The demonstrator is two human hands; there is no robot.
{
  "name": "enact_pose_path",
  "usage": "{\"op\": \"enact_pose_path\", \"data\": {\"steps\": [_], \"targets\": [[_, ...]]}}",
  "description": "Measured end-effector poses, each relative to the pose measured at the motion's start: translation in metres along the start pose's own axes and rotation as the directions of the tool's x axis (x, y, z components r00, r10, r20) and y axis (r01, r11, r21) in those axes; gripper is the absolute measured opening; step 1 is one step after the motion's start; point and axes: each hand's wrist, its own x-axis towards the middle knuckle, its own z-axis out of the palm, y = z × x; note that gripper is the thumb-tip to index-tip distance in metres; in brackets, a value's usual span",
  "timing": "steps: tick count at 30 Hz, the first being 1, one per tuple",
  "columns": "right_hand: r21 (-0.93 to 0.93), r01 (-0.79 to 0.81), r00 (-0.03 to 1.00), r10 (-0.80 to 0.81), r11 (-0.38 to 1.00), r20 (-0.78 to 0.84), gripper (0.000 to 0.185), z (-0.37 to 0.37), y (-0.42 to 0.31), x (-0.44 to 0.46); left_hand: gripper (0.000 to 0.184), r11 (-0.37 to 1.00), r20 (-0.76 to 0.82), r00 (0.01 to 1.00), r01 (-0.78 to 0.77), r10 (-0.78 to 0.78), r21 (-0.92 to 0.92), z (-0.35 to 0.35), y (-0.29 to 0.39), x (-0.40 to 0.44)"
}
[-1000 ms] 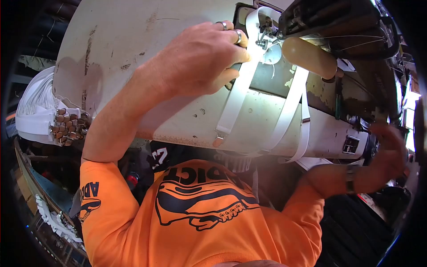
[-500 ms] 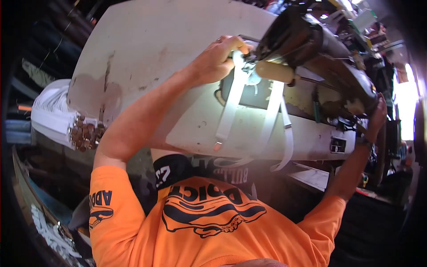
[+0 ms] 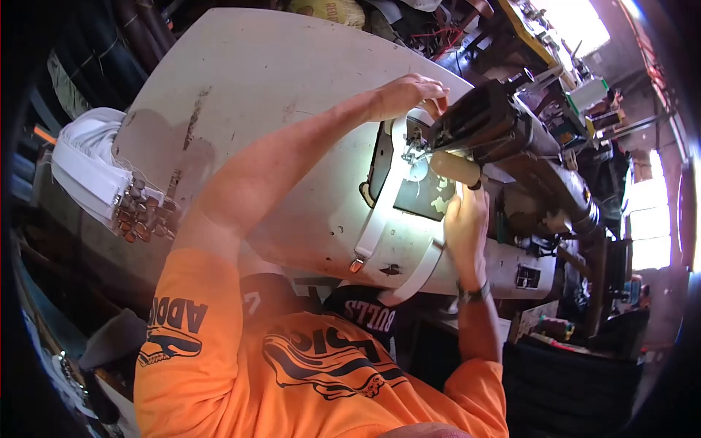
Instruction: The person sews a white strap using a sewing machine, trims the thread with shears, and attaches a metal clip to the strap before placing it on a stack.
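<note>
White fabric strapping [image 3: 385,209] runs from your dark metal sewing machine [image 3: 504,131] toward the surface's [image 3: 307,193] front edge.
Your right hand [image 3: 467,223] seems closed on it, perhaps for tension; I can't tell your left hand's [image 3: 405,97] grip.

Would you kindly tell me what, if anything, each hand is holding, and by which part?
The right hand seems to hold a white strap by its upper stretch, near the machine; whether the left hand holds anything cannot be told.
</note>
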Motion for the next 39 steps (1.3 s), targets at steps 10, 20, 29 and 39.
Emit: {"op": "enact_pose_path", "data": {"steps": [10, 20, 29, 39], "targets": [[0.506, 0.293, 0.951, -0.301, 0.812, -0.067, 0.036, 0.093, 0.055, 0.227, 0.039, 0.566, 0.039, 0.994, 0.027, -0.104, 0.824, -0.031, -0.008, -0.005], [0.189, 0.297, 0.949, -0.268, 0.936, -0.166, 0.034, 0.057, 0.058, 0.150, 0.039, 0.152, -0.269, 0.962, 0.260, 0.039, 0.954, -0.125, 0.003, -0.076], [0.334, 0.260, 0.956, -0.290, 0.906, 0.042, 0.033, 0.003, 0.010, 0.025, 0.051, 0.185, 0.044, 0.996, -0.058, 0.077, 0.981, -0.035, 0.020, -0.096], [-0.290, 0.195, 0.847, -0.310, 0.937, -0.431, 0.026, 0.086, 0.132, 0.104, 0.058, 0.318, 0.092, 0.994, -0.068, -0.063, 0.946, 0.011, 0.024, -0.085]]}}
